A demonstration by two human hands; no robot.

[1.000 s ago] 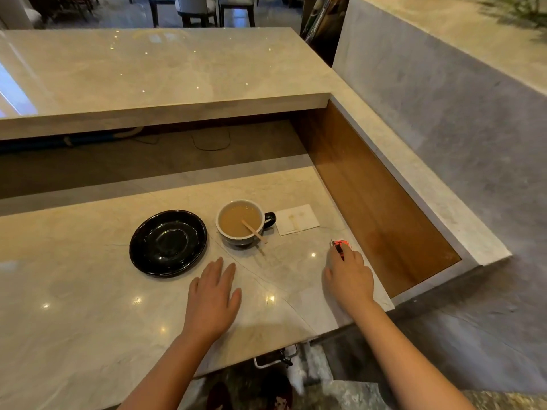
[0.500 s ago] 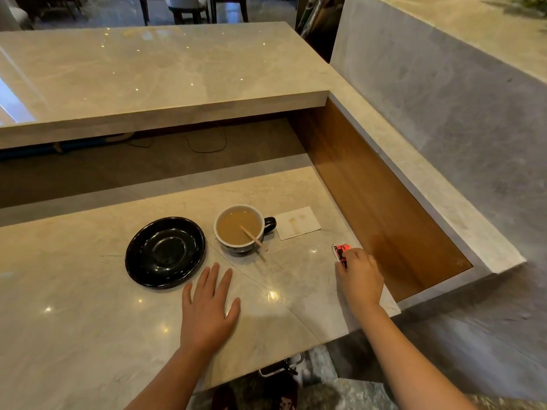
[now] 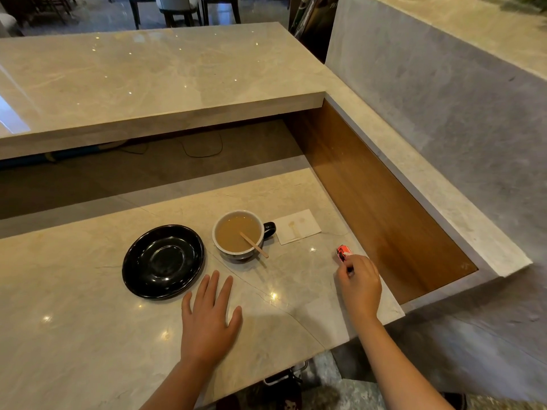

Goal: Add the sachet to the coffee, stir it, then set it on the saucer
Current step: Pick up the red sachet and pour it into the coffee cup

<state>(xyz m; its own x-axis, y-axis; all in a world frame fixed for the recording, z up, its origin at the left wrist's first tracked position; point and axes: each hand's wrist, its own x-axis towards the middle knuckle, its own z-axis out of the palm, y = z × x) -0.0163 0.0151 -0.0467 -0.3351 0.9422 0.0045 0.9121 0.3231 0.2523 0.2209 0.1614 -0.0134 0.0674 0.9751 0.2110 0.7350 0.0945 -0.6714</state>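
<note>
One round glossy black saucer [image 3: 163, 261]

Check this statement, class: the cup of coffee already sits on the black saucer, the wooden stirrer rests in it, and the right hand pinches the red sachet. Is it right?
Not quite. The head view shows the cup of coffee on the counter beside the black saucer, not on it. The wooden stirrer does rest in it, and the right hand pinches the red sachet.

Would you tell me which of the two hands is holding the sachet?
The right hand: its fingers pinch the red sachet, while the left hand lies flat and empty on the counter.
</note>
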